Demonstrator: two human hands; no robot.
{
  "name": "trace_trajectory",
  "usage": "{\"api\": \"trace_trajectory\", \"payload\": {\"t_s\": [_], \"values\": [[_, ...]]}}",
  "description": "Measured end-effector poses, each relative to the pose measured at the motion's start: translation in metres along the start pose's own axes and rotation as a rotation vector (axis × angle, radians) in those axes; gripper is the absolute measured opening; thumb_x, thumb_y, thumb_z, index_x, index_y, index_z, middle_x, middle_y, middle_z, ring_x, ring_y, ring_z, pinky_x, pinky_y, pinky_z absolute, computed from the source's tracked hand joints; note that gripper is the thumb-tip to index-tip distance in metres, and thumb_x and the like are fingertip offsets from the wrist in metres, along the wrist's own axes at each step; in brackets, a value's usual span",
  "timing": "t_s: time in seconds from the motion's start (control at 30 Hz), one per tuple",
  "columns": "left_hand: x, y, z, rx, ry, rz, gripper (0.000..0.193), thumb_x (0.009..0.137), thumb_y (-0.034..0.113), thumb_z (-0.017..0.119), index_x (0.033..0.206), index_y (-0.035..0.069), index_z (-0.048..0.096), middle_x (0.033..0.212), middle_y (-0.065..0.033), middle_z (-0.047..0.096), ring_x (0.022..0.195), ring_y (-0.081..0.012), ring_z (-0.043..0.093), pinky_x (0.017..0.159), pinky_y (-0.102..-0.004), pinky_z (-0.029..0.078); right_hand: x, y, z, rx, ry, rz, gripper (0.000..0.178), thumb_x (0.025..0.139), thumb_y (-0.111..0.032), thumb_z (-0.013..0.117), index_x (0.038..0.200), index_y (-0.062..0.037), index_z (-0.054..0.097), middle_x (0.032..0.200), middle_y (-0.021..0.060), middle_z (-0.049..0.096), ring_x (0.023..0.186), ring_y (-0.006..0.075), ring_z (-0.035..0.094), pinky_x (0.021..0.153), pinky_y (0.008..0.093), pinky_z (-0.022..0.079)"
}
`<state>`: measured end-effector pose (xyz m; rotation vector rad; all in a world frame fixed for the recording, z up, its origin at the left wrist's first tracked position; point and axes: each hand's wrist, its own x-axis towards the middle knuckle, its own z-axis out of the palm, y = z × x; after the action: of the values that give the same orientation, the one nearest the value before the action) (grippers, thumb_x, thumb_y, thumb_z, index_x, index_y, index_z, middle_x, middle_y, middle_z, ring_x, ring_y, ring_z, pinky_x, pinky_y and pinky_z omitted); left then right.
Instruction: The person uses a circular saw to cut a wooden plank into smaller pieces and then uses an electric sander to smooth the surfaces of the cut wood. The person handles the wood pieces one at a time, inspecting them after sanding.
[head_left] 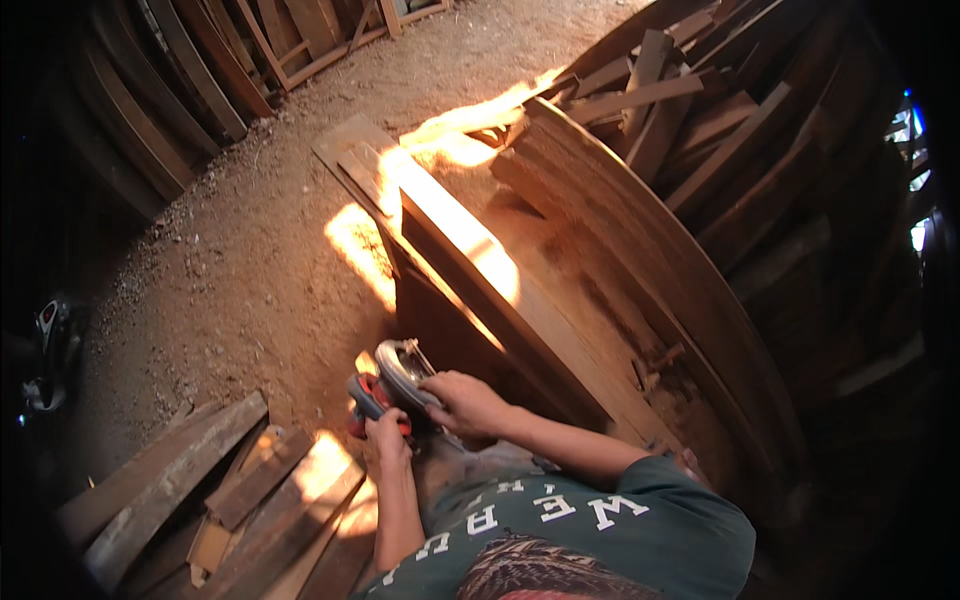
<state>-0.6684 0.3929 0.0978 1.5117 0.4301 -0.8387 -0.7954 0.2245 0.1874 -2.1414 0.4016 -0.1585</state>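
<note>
Close to my body I hold a circular saw (372, 398) with a red and dark grey housing and a rounded silver guard. My left hand (388, 437) is closed round the housing at its near side. On the saw's right side, my right hand (468, 404) grips the edge of the silver guard, fingers bent. The saw is tilted and apart from the long wooden plank bench (540, 335), which lies just to its right. My hands hide the saw's underside, and I cannot make out its blade.
Loose planks (250, 490) lie piled at the lower left. A curved board (640, 190) runs along the bench's right side, with stacked timber offcuts (690, 110) beyond. More boards (170, 90) lean at the far left, above the dirt floor (230, 290). Bright sun patches cross the bench.
</note>
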Motion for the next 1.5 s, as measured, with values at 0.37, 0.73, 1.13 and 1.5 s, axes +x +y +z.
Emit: {"api": "trace_trajectory", "payload": {"t_s": [0.37,0.73,1.13,1.5], "values": [[-0.167,-0.112,-0.005,0.114,0.057,-0.117,0.032,0.072,-0.008,0.067,0.096,0.009,0.055,0.081,-0.0032,0.057,0.061,-0.0176,0.058,0.052,-0.0334,0.046,-0.497,0.154,-0.131,-0.605,0.148,1.256,0.082,0.080,-0.047,0.077,0.146,-0.0037,0.052,0.140,0.0263,0.058,0.132,0.0440,0.056,0.110,0.0552,0.048],[-0.209,-0.188,-0.038,0.135,-0.082,-0.123,0.030,0.073,-0.009,0.063,0.089,0.011,0.048,0.066,-0.0019,0.051,0.045,-0.0178,0.049,0.042,-0.0313,0.040,-0.658,0.149,-0.111,0.001,0.290,1.344,0.064,0.071,-0.018,0.089,0.128,-0.0011,0.066,0.116,0.0258,0.074,0.112,0.0376,0.072,0.097,0.0445,0.056],[-0.265,-0.253,-0.020,0.111,0.059,-0.043,0.028,0.073,-0.010,0.061,0.091,0.010,0.053,0.075,-0.0033,0.055,0.054,-0.0179,0.056,0.046,-0.0344,0.044,-0.693,0.148,-0.119,0.007,0.130,1.165,0.057,0.074,-0.036,0.081,0.119,-0.0011,0.072,0.112,0.0259,0.075,0.104,0.0383,0.073,0.092,0.0444,0.056],[-0.361,-0.265,0.027,-0.019,-0.124,-0.014,0.041,0.075,-0.011,0.072,0.108,0.008,0.055,0.088,-0.0024,0.061,0.072,-0.0159,0.063,0.063,-0.0294,0.053,-0.479,0.026,-0.135,0.052,0.211,0.341,0.047,0.093,-0.025,0.075,0.132,-0.0009,0.065,0.119,0.0239,0.072,0.110,0.0360,0.071,0.096,0.0440,0.056]]}}
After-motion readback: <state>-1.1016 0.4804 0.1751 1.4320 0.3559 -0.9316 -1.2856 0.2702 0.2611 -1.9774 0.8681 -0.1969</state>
